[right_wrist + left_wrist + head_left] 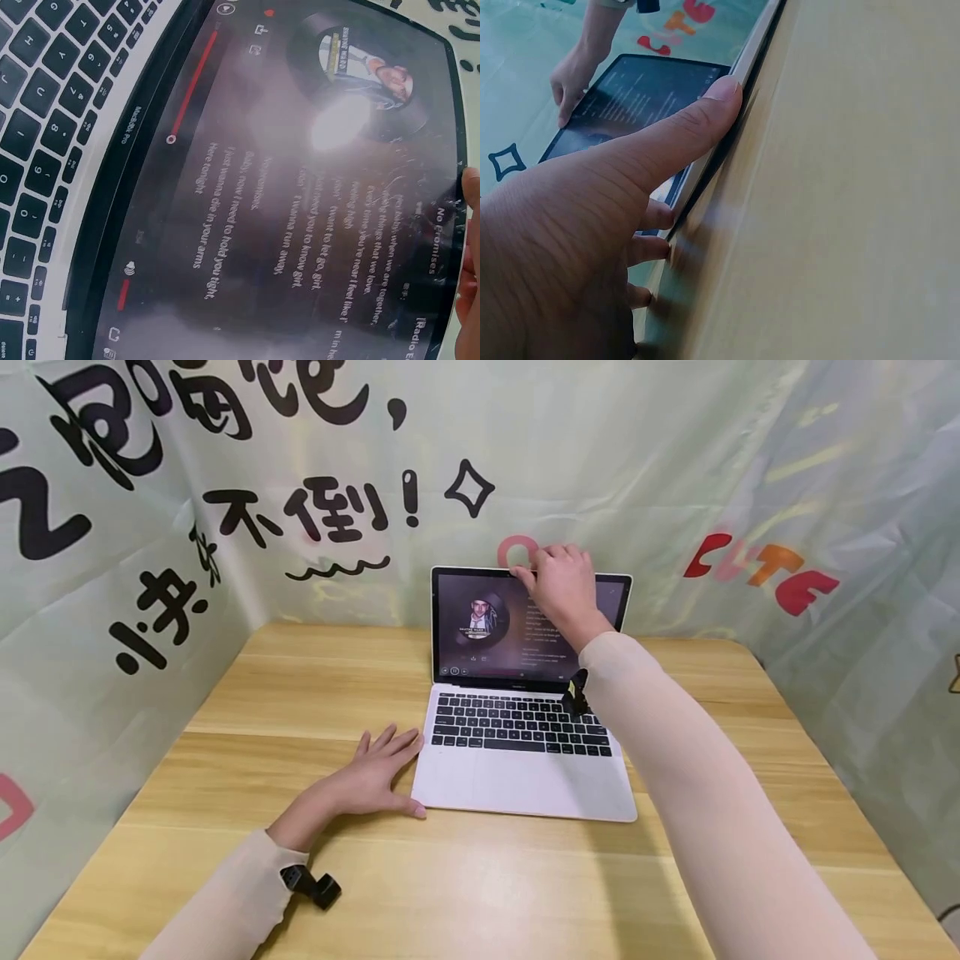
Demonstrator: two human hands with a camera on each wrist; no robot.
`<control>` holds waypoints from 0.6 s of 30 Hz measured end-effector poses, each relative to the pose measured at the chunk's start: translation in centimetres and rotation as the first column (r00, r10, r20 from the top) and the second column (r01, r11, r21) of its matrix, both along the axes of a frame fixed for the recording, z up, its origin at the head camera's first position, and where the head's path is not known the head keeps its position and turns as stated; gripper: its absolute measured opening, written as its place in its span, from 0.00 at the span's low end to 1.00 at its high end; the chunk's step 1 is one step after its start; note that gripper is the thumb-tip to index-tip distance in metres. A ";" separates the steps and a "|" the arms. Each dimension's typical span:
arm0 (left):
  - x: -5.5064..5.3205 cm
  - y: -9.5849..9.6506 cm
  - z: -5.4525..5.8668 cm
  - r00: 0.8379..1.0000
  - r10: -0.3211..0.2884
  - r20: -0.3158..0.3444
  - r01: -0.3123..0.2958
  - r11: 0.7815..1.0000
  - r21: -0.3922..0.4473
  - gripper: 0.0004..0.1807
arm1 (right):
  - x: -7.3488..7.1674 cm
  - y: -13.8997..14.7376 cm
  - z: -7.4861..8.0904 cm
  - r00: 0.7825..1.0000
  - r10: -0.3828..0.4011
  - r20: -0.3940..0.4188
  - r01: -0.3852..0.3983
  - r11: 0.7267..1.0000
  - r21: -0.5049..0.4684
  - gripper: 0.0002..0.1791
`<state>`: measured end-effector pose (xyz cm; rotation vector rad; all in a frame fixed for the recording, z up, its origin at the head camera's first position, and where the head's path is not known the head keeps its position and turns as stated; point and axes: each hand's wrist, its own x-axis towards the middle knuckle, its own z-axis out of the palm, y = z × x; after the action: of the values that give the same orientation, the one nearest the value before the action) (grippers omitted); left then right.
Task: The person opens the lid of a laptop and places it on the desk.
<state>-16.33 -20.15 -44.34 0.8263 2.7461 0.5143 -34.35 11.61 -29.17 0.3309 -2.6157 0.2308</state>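
Note:
A silver laptop (510, 785) lies opened on the wooden table, its screen (465, 589) raised and lit with a music player and lyrics. At the top edge of that screen, my right hand (566, 585) grips the rim, thumb on the front and fingers over the back. The right wrist view catches only part of this hand (470, 247) at the rim. My left hand (367, 781) rests at the laptop's left front corner with fingers spread. In the left wrist view its thumb (682, 135) lies along the front edge, the other fingertips against the side.
The table (300, 693) stretches out on both sides of the laptop. A pale printed cloth (600, 460) with black characters and coloured letters hangs behind and along the sides. Small black wrist cameras sit on both sleeves, the right one (576, 693) above the keyboard.

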 end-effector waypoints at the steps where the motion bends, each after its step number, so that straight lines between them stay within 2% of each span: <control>1: 0.0 0.0 0.0 1.000 0.001 0.000 -0.001 1.000 0.000 0.66 | -0.1 0.0 -0.1 1.000 -0.003 0.004 0.003 1.000 0.001 0.27; 6: 0.1 -0.1 -0.1 1.000 0.006 0.000 -0.006 1.000 -0.003 0.65 | -0.6 -0.2 -0.4 1.000 -0.011 0.023 0.011 1.000 0.019 0.28; 14: 0.3 -0.2 -0.2 1.000 0.005 -0.001 -0.005 1.000 -0.006 0.66 | -1.4 -0.1 -1.3 0.997 0.030 -0.065 -0.028 0.999 0.032 0.27; 18: 0.2 -0.3 0.0 1.000 -0.002 -0.008 0.002 1.000 -0.001 0.65 | -1.7 -0.1 -1.3 0.997 0.026 -0.079 -0.023 0.999 0.036 0.28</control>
<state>-16.11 -20.41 -44.37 0.8330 2.7517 0.5100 -36.04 11.48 -30.45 0.3769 -2.5409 0.1773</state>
